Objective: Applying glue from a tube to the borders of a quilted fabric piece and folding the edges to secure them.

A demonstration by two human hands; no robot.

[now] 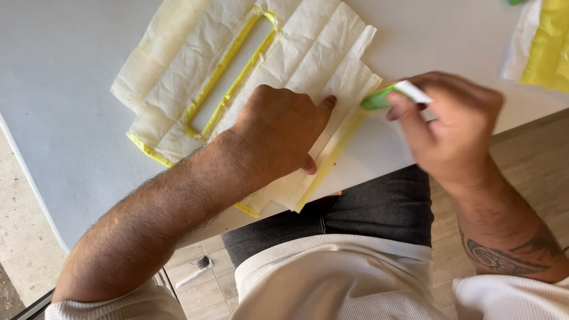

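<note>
One cream paper piece (308,53), one green marker (379,98), two hands

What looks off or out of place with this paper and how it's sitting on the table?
The creased cream paper sheet hangs over the near edge of the white table, under the left hand. It is wrinkled and its yellow-edged rectangular cut-out sits askew. The right hand holds a green marker at its edge.

cream paper (308,53) edged yellow, green marker (379,99)
</note>
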